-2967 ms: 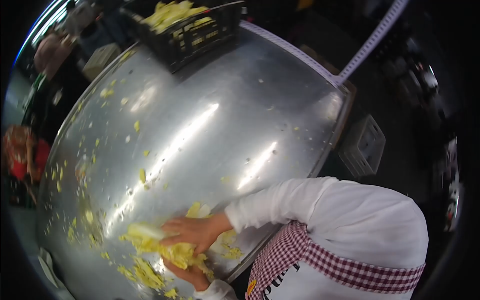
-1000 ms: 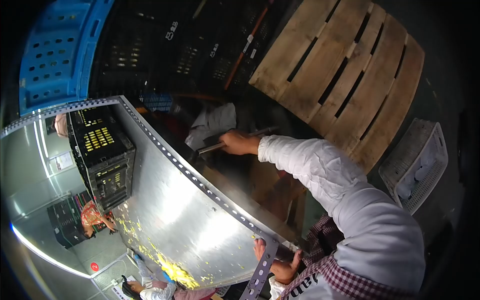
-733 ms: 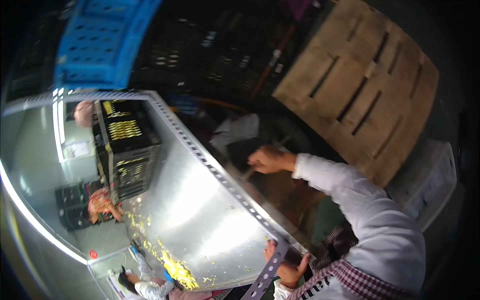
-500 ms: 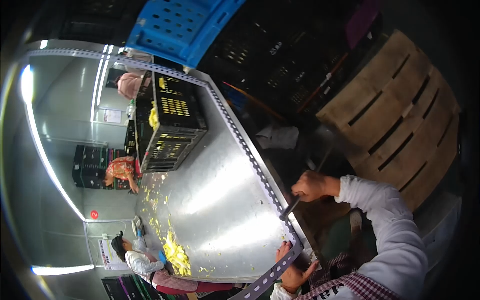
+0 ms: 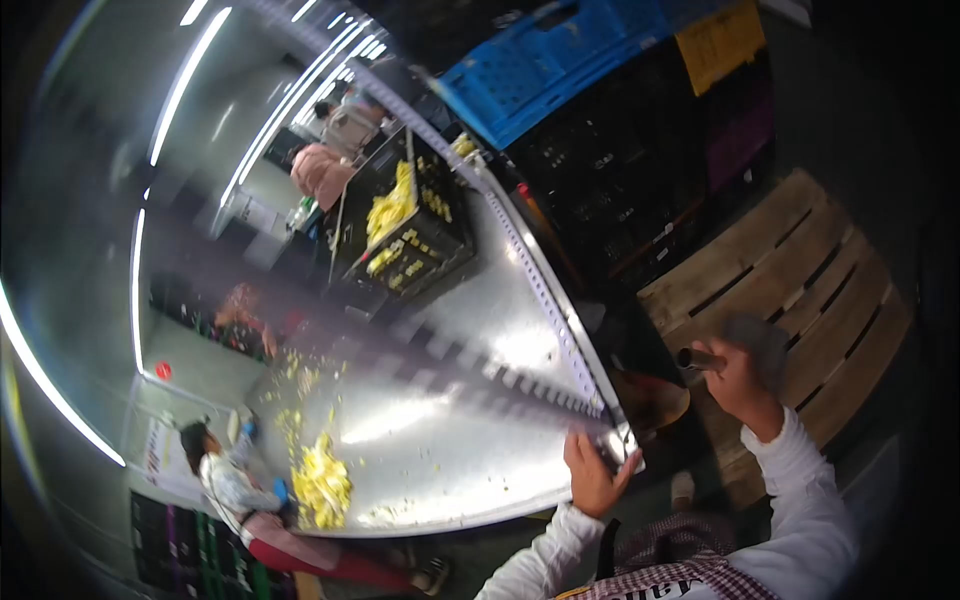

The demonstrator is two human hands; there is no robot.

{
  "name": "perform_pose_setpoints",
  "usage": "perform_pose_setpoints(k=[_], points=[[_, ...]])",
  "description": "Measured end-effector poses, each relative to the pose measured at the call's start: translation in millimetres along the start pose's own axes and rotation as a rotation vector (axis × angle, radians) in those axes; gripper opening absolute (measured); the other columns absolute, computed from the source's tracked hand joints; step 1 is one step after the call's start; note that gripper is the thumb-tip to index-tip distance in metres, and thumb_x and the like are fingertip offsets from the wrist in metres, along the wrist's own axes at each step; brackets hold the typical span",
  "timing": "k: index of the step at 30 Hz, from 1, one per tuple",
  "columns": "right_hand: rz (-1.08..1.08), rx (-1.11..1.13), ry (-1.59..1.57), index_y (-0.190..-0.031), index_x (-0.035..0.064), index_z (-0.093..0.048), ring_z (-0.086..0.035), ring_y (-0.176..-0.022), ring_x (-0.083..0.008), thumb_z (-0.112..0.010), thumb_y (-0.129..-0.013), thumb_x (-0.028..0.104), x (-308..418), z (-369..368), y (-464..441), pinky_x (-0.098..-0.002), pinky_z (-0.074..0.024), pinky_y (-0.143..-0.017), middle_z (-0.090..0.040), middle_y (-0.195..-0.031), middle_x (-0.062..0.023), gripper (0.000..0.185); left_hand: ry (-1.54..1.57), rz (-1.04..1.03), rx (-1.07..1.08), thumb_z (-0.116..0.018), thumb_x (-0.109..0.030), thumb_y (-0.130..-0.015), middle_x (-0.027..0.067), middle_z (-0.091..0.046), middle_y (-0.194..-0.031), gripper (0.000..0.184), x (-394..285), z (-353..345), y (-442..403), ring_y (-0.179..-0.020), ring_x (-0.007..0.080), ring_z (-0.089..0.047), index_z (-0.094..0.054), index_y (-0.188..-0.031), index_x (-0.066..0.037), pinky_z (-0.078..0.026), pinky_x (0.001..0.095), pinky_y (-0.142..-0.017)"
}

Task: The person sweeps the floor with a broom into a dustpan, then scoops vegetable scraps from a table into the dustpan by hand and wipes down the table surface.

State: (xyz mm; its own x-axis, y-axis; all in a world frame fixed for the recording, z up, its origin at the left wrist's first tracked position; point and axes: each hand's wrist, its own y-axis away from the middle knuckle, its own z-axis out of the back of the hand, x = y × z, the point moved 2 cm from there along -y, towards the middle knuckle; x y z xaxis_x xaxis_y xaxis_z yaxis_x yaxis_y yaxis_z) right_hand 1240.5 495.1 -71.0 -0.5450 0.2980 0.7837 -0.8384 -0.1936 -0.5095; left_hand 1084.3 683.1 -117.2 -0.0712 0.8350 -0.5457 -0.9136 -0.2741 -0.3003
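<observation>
My left hand [image 5: 594, 474] rests at the near corner of the steel table [image 5: 470, 475], its fingers stretched on the rim and its thumb apart. My right hand [image 5: 745, 388] is off to the right, above the pallet side, wrapped around a dark round handle [image 5: 692, 358]. The handle's near end faces me; a blurred grey shape lies behind the hand, and I cannot make out the tool's far end. Yellow-white leafy pieces [image 5: 322, 487] lie heaped at the table's far left edge, with smaller scraps scattered beyond them.
A black crate [image 5: 412, 262] holding yellow pieces stands on the table. A blurred perforated metal post [image 5: 470, 372] crosses the view. A wooden pallet [image 5: 800, 270], a blue crate [image 5: 560, 70] and dark stacked crates lie right. A co-worker [image 5: 235, 480] in blue gloves stands beside the heap.
My view has tilted and shifted. My right hand has moved away from the table edge with the handle, whose end now points toward me. My left hand stays at the table corner.
</observation>
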Motion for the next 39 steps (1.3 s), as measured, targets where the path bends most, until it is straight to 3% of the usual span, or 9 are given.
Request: perform_pose_setpoints(k=[7, 12, 15, 21, 25, 27, 29, 33, 39], points=[[-0.166, 0.32, 0.063, -0.063, 0.0019, -0.042, -0.039, -0.049, -0.0088, -0.062, -0.08, 0.012, 132, 4, 134, -0.0285, -0.0317, -0.044, -0.041, -0.051, -0.0029, 0.028, 0.382, -0.239, -0.012, -0.065, -0.009, -0.074, 0.0192, -0.038, -0.127, 0.053, -16, 38, 141, -0.115, 0.0363, -0.04, -0.044, -0.122, -0.002, -0.036, 0.0395, -0.095], [-0.25, 0.701, -0.204, -0.071, 0.0029, -0.044, -0.038, -0.053, -0.0081, -0.059, -0.084, 0.019, 193, -90, 229, -0.0265, -0.0339, -0.047, -0.044, -0.056, -0.0027, 0.026, 0.65, 0.188, 0.146, -0.062, -0.009, -0.077, 0.0201, -0.039, -0.125, 0.052, 12, 43, 280, -0.116, 0.0358, -0.04, -0.041, -0.125, -0.002, -0.035, 0.04, -0.097], [-0.322, 0.989, -0.342, -0.079, 0.0033, -0.048, -0.044, -0.057, -0.0084, -0.06, -0.085, 0.021, 238, -151, 292, -0.0266, -0.0369, -0.049, -0.048, -0.06, -0.0033, 0.022, 0.583, 0.308, -0.147, -0.062, -0.01, -0.078, 0.0182, -0.04, -0.125, 0.06, 47, 44, 339, -0.111, 0.0304, -0.046, -0.033, -0.13, -0.003, -0.041, 0.0367, -0.091], [-0.227, 1.148, -0.807, -0.099, -0.0007, -0.045, -0.052, -0.061, -0.0094, -0.057, -0.088, 0.02, 356, -227, 364, -0.0266, -0.0414, -0.054, -0.055, -0.069, -0.0045, 0.027, 0.464, 0.815, -0.598, -0.056, -0.015, -0.083, 0.0119, -0.043, -0.099, 0.03, 125, 102, 421, -0.089, 0.0237, -0.046, -0.039, -0.105, -0.003, -0.04, 0.0343, -0.076], [-0.103, 1.492, -0.958, -0.112, -0.0004, -0.04, -0.052, -0.089, -0.0183, -0.06, -0.085, 0.022, 455, -244, 374, -0.0284, -0.0445, -0.068, -0.051, -0.1, -0.0135, 0.041, 0.425, 1.092, -1.061, -0.052, -0.019, -0.086, 0.0077, -0.045, -0.081, 0.018, 182, 162, 482, -0.074, 0.0192, -0.047, -0.043, -0.088, -0.003, -0.039, 0.0327, -0.065], [0.5, 1.257, -1.061, -0.122, 0.0001, -0.036, -0.044, -0.105, -0.025, -0.064, -0.081, 0.025, 490, -245, 367, -0.0317, -0.0416, -0.083, -0.042, -0.116, -0.0171, 0.055, 0.38, 1.131, -1.279, -0.05, -0.021, -0.088, 0.0056, -0.046, -0.073, 0.02, 206, 204, 511, -0.066, 0.017, -0.047, -0.045, -0.08, -0.004, -0.038, 0.0319, -0.06], [0.379, 1.411, -1.086, -0.128, 0.0, -0.034, -0.04, -0.111, -0.0288, -0.068, -0.077, 0.03, 484, -260, 365, -0.0356, -0.0351, -0.094, -0.04, -0.121, -0.0172, 0.069, 0.284, 1.065, -1.464, -0.048, -0.023, -0.09, 0.0034, -0.047, -0.064, 0.027, 212, 261, 532, -0.059, 0.0148, -0.047, -0.047, -0.072, -0.004, -0.038, 0.0311, -0.055], [0.506, 1.127, -0.627, -0.129, -0.0008, -0.033, -0.038, -0.115, -0.0335, -0.074, -0.067, 0.04, 405, -354, 310, -0.04, -0.0299, -0.099, -0.039, -0.123, -0.0207, 0.084, 0.131, 0.848, -1.753, -0.044, -0.023, -0.094, -0.0042, -0.024, -0.048, 0.043, 184, 364, 545, -0.045, 0.0052, -0.021, -0.026, -0.057, -0.012, -0.017, 0.0251, -0.043], [0.614, 0.991, -0.151, -0.14, 0.0247, -0.018, -0.018, -0.125, -0.0516, -0.075, -0.051, 0.061, 368, -558, 203, -0.0543, -0.0246, -0.099, -0.016, -0.133, -0.0365, 0.111, 0.107, 0.704, -1.836, -0.044, -0.024, -0.094, -0.0038, -0.021, -0.045, 0.042, 194, 423, 526, -0.038, 0.0045, -0.019, -0.025, -0.058, -0.014, -0.017, 0.0209, -0.038]])
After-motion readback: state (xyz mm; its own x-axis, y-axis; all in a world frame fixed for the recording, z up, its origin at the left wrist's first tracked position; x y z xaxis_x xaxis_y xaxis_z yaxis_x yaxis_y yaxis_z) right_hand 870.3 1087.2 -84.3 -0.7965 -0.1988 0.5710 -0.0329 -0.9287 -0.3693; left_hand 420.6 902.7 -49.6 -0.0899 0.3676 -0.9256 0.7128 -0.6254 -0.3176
